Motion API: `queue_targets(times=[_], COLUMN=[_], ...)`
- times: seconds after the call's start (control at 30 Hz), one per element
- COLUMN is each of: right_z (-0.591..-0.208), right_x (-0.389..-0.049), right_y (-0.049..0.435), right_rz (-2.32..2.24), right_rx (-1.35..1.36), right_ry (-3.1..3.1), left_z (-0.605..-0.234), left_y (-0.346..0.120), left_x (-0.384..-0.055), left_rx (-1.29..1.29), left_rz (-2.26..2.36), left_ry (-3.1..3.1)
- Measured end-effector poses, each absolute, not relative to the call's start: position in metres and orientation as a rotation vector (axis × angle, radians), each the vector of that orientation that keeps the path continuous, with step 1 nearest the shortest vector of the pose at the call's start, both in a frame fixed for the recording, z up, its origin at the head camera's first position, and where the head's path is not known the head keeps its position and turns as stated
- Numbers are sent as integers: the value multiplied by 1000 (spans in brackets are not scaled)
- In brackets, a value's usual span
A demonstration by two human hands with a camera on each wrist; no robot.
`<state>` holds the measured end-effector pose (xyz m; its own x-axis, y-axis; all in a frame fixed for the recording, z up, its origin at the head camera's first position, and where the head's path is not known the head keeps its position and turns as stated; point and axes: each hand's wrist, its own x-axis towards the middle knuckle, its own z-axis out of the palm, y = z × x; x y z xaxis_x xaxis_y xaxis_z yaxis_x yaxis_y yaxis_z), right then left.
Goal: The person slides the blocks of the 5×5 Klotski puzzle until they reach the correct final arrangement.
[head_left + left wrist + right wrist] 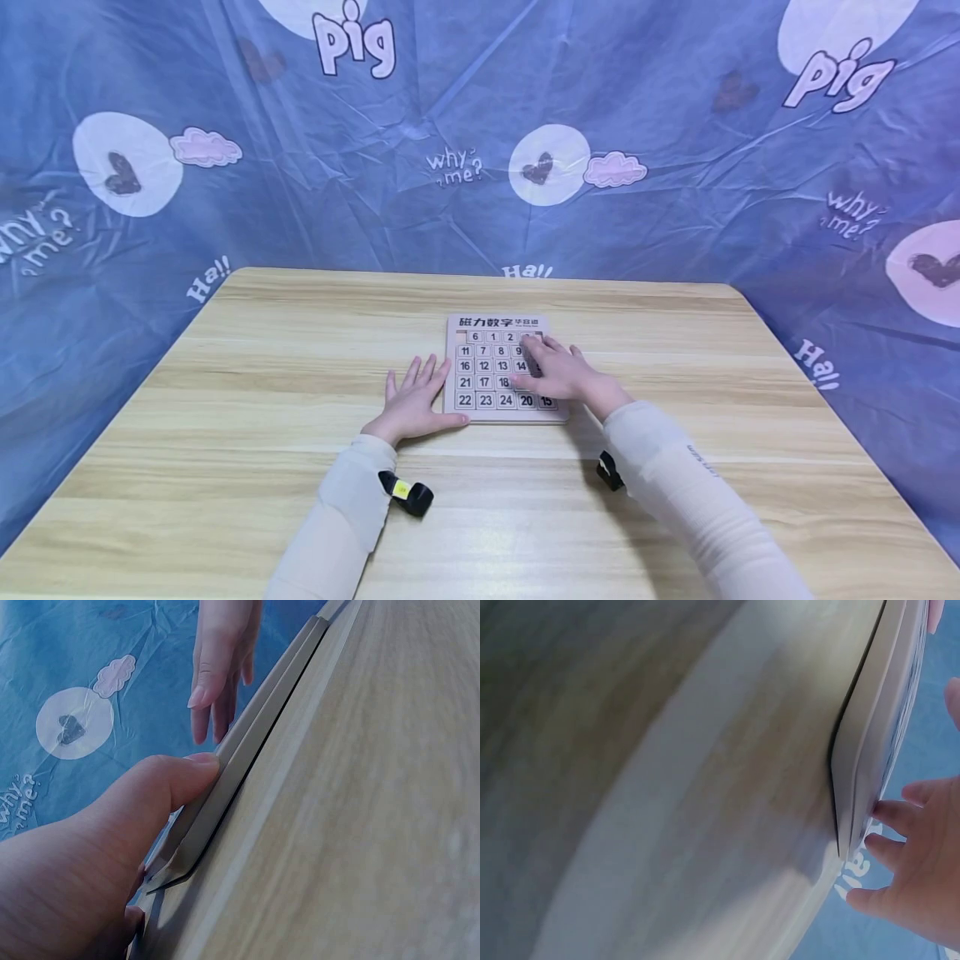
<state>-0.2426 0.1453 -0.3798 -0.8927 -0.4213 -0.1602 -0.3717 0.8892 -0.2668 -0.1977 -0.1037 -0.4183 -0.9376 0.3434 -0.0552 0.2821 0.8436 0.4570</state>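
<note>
Head view: one flat, square, pale wooden number-slide puzzle board [504,367] lies on the light wood-grain table [262,417], just right of frame centre. It looks thin, stiff and light, apt to skid on the smooth top; its outer edges seem the place to steady it. Two hands work it. Left hand [415,406] rests flat with relaxed fingers, thumb against the board's left edge. Right hand [558,372] lies over the tiles at the right, fingers straight and pressing. About twenty numbered tiles show; the rest are covered.
</note>
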Motion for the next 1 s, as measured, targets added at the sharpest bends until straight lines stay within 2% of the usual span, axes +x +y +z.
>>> queue_targets(times=[1.0], right_z=[-382], right_x=[-243], right_y=[131], right_rz=[-297], right_rx=[-615], right_ry=[2847], left_z=[-418], left_y=[-104], left_x=[-198], left_rx=[494], left_rz=[704], left_ry=[2891])
